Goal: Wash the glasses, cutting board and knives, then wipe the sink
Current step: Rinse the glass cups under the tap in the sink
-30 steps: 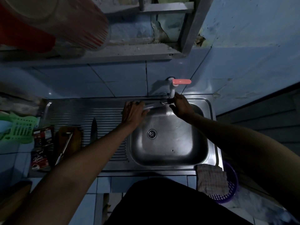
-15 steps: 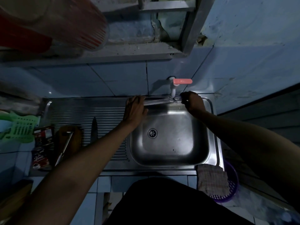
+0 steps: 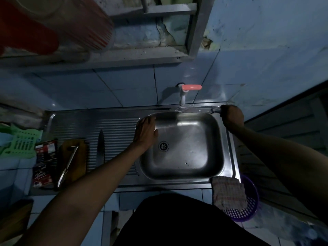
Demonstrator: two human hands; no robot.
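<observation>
The steel sink [image 3: 229, 151] has an empty basin with its drain [image 3: 163, 146] bare. My left hand [image 3: 145, 132] rests flat on the basin's left rim, fingers straight. My right hand [image 3: 231, 115] is curled at the back right corner of the rim, gripping a small grey pad [image 3: 215, 110] that pokes out to the left of the fist. On the ribbed drainboard to the left lies a dark-bladed knife [image 3: 100, 148]. Beside it, a wooden cutting board [image 3: 80, 157] carries a second knife [image 3: 68, 165]. No glasses are visible.
A white tap with a pink handle [image 3: 191, 87] stands on the tiled wall above the back rim. A checked cloth [image 3: 229, 192] hangs over a purple basket [image 3: 248, 208] at the front right. Sachet packets [image 3: 44, 164] and a green rack [image 3: 19, 142] sit at the left.
My right hand has slid along the back rim from under the tap to the back right corner. My left hand has shifted slightly down the left rim.
</observation>
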